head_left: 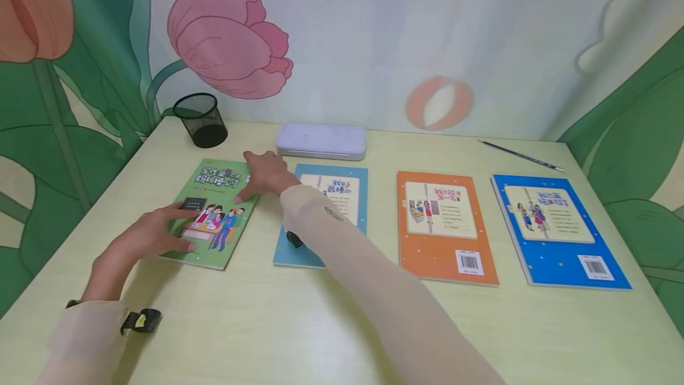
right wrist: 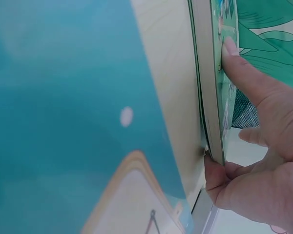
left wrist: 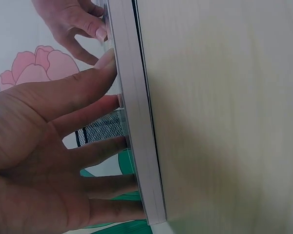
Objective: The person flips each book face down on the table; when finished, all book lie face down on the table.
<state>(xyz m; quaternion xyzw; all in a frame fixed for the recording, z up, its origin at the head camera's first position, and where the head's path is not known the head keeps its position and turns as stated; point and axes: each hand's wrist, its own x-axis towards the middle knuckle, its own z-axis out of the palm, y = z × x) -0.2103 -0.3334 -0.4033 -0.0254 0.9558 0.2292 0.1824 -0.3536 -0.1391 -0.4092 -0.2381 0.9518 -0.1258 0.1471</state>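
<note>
A green book (head_left: 216,212) with a cartoon cover lies on the table at the left. My left hand (head_left: 155,232) is at its lower left, fingers spread and fairly straight. In the left wrist view, the left fingertips (left wrist: 106,59) touch the cover. My right hand (head_left: 267,174) is at the book's upper right corner. The right wrist view shows the right thumb (right wrist: 244,73) on the cover and fingers curled at the corner by the page edge. Beside the green book lies a light blue book (head_left: 352,195), partly hidden under the right forearm.
An orange book (head_left: 438,254) and a dark blue book (head_left: 561,263) lie face down to the right. Along the back stand a black mesh pen cup (head_left: 200,120) and a pale purple pencil case (head_left: 320,140). A pencil (head_left: 521,154) lies at the back right.
</note>
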